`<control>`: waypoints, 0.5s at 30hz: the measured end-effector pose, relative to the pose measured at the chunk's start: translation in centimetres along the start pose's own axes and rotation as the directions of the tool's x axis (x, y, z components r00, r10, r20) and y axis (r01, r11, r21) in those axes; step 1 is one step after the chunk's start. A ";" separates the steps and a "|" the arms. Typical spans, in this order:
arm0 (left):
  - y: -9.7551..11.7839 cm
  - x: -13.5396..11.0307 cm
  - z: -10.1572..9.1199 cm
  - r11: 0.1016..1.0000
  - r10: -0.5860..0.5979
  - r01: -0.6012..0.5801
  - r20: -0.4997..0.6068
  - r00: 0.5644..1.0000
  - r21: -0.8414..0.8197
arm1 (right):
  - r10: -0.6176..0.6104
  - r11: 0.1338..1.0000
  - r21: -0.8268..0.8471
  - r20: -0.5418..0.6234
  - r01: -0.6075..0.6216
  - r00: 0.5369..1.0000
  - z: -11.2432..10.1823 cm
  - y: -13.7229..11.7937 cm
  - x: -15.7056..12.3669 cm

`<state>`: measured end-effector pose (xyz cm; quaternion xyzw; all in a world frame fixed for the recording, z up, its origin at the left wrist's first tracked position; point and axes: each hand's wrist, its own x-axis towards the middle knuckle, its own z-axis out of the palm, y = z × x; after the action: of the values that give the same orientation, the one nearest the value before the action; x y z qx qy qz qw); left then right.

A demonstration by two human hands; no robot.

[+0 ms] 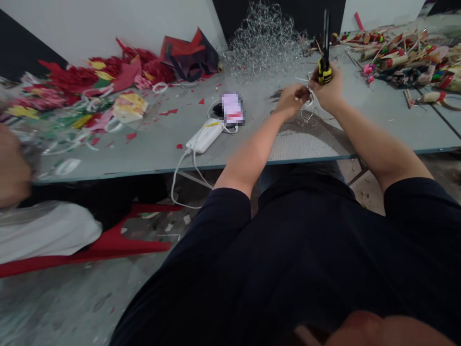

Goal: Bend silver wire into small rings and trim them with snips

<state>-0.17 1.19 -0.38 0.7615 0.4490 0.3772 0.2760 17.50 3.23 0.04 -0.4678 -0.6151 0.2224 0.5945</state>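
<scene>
- Right hand (330, 90) is raised over the far part of the grey table top (360, 129). Its fingers are wrapped tight round a black tool with yellow-and-black grip (325, 65).
- The tool stands nearly upright, with its black end pointing up and away from the person. Can't tell if its tips are open.
- Left hand (292, 99) is just beside the right, almost touching it. Its fingers are curled in and pinch a thin silver wire piece (307, 114).
- The wire piece sits between and just under the two hands, and its loops hang down to the table. Can't tell whether the tool touches it.
- Both forearms reach out from dark short sleeves, over the near table edge.
- A tangled heap of silver wire (264, 41) lies behind the hands at the back of the table.
- A white power bank with white cable (204, 138) is left of the hands. Next to it is a phone with blurred screen (232, 108).
- A pile of red, yellow and pink paper cut-outs (90, 81) fills the far left of the table, with red scraps scattered round it.
- A heap of colourful stick-shaped items (406, 57) is on the far right of the table.
- A red plastic chair (115, 245) stands on the floor at lower left.
- Another person's blurred hand (10, 168) shows at the left edge, well apart from the hands.
</scene>
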 end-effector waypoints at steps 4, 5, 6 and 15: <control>-0.6 0.9 0.4 1.000 0.002 -0.002 -0.018 1.000 0.016 | -0.011 0.999 0.034 0.080 0.008 0.997 0.0 -0.6 -0.4; -0.6 1.0 0.4 1.000 -0.014 0.015 -0.025 1.000 0.014 | -0.014 0.999 0.039 0.097 0.010 0.995 0.0 -0.7 -0.4; -0.7 1.1 0.3 1.000 -0.029 0.029 -0.031 0.999 0.008 | -0.011 0.999 0.036 0.109 0.007 0.994 -0.1 -0.7 -0.4; -0.8 1.1 0.1 0.999 -0.029 0.026 -0.058 0.998 -0.048 | -0.035 0.993 -0.105 0.134 0.049 0.990 -0.9 -1.2 -0.7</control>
<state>-0.14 2.51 -0.63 0.7371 0.4584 0.4061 0.2856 17.83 1.81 0.83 -0.4705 -0.6738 0.2067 0.5309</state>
